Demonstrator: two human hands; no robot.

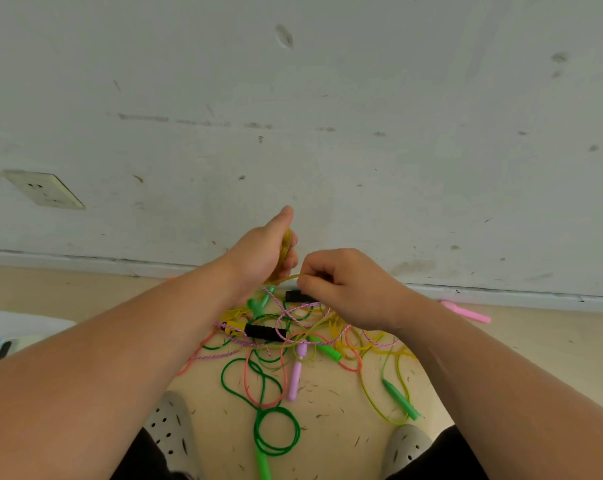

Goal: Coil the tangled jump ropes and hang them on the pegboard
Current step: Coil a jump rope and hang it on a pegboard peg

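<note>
Two hands share one thin yellow plastic jump rope (286, 245). Left hand (258, 261) clamps gathered loops together; right hand (348, 292) pinches the strand, likely feeding slack.

Tangled jump ropes (286, 344) on beige floor (535, 348)

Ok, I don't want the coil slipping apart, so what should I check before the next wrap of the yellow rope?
1. Left hand grips the yellow coil: ok.
2. Right hand pinches the yellow strand leading to the coil: ok.
3. Yellow rope free of the tangle: not ok, its loops lie mixed with pink and green ropes.
4. Black handle by the right fingers, held or lying loose: cannot tell.
5. Pegboard within reach: cannot tell, not in view.
</note>
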